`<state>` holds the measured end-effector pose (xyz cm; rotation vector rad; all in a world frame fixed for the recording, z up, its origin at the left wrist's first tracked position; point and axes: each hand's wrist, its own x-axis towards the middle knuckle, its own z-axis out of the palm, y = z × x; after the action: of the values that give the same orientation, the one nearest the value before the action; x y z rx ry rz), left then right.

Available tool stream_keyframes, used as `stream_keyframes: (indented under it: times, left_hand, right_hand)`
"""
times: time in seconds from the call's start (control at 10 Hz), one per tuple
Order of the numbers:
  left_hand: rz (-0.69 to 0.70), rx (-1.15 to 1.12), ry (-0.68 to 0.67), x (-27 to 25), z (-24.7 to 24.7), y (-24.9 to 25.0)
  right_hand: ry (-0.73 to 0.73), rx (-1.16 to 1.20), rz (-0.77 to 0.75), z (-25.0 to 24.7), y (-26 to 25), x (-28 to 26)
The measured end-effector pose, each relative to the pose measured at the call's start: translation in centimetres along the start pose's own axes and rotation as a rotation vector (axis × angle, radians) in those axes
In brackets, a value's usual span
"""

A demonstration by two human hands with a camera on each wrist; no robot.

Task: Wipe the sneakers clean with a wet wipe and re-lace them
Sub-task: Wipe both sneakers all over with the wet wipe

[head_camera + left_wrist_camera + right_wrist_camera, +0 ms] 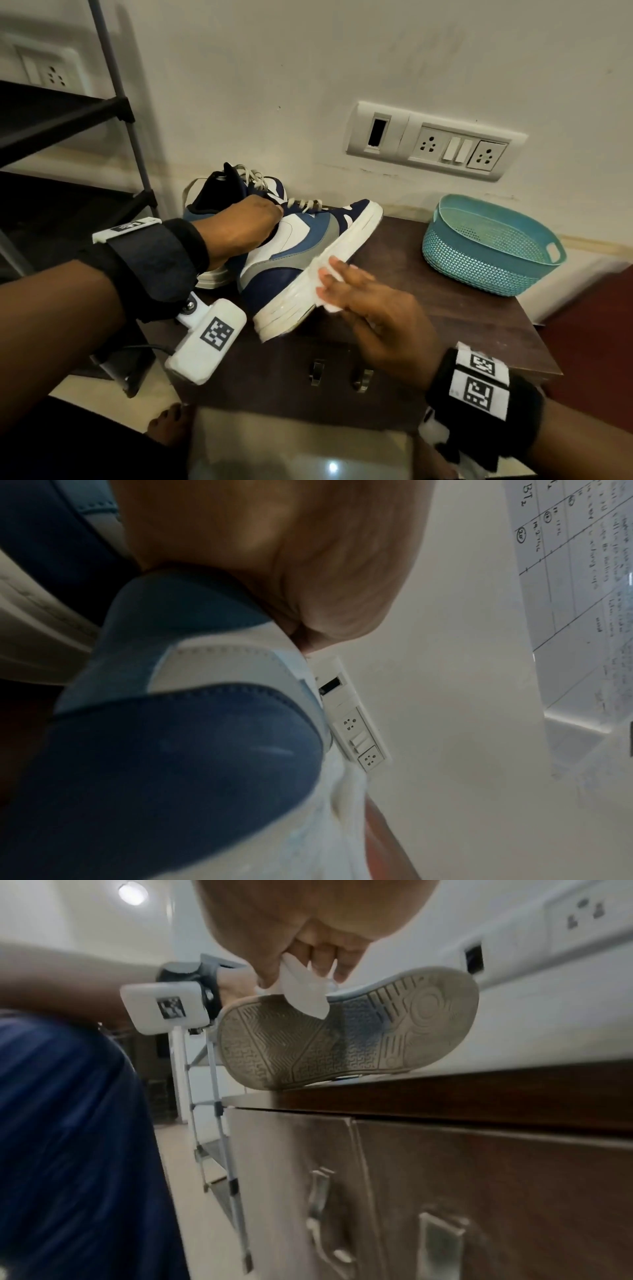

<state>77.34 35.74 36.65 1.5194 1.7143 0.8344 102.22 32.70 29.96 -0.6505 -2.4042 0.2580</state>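
- Left hand [239, 226] gripping tilted sneaker [301, 253] at the collar, on the table [445, 301].
- Right hand [370, 308] pinching wet wipe [325, 277] against the white sole edge.
- Second sneaker [212, 195] just behind.

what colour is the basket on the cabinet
Teal, with a perforated mesh pattern: the basket shows best in the head view.

Tilted blue-white sneaker [301, 246] (laced), wipe [329, 274] against its sole.

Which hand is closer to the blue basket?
Right. The right hand wipes the tilted sneaker's sole edge, nearer the teal basket. The left hand grips the sneaker's collar, farther away.
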Motion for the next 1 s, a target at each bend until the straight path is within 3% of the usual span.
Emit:
stream_keyframes:
  times: [0.1, 0.2, 0.3, 0.4, 0.5, 0.6, 0.7, 0.8, 0.9, 1.0]
  left_hand:
    - [0.004, 0.031, 0.008, -0.1, 0.0, 0.0]
    - [0.006, 0.063, 0.019, 0.1, 0.1, 0.0]
    - [0.003, 0.077, 0.024, 0.1, 0.0, -0.2]
    - [-0.005, 0.053, 0.016, 0.0, -0.1, -0.2]
    - [-0.009, -0.011, -0.005, -0.3, -0.2, 0.1]
    - [-0.017, -0.129, -0.041, -0.6, -0.2, 0.3]
    - [-0.065, -0.224, -0.076, -0.9, -0.1, 0.6]
    - [-0.155, -0.382, -0.191, -1.0, -0.3, 0.3]
    - [-0.154, -0.415, -0.290, -1.2, -0.5, 0.3]
    - [-0.142, -0.411, -0.303, -1.4, -0.7, 0.3]
  right_hand:
    - [-0.032, 0.071, -0.029, -0.2, -0.2, -0.1]
    - [-0.015, -0.019, 0.049, -0.9, 1.8, 0.4]
    - [-0.052, 0.041, 0.001, -0.5, 0.1, 0.1]
    - [-0.129, 0.286, -0.105, 0.0, -2.4, -0.4]
    - [0.083, 0.534, 0.123, -2.5, -3.1, 2.3]
    - [0.530, 0.416, 0.345, -5.9, 0.0, 4.7]
    - [0.593, 0.196, 0.435, -7.1, 3.3, 5.3]
    - [0.489, 0.263, 0.513, -4.4, 4.0, 5.3]
    - [0.375, 0.366, 0.524, -1.6, 2.3, 5.2]
    - [0.265, 0.195, 0.459, -1.3, 1.2, 4.8]
